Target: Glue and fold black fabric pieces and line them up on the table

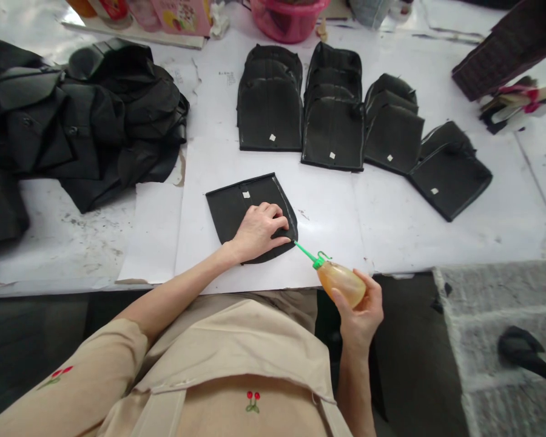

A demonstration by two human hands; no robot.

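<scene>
A black flat panel with one rounded end (230,212) lies on the white-covered table in front of me, a small white tag near its straight edge. My left hand (262,230) rests on top of it, fingers bent and pressing down, covering part of its surface. In my right hand (364,309) is a squeeze bottle (341,282) of amber liquid with a green nozzle. The nozzle's tip meets the panel's rounded edge, just right of my left thumb. A pale line runs along the panel's right edge.
Several similar black panels (332,133) lie overlapped in rows at the back. To the left is a heap of black pieces (95,115). A pink basket (289,21) and a pink box (182,15) stand at the far edge. Grey cloth (495,291) hangs at right.
</scene>
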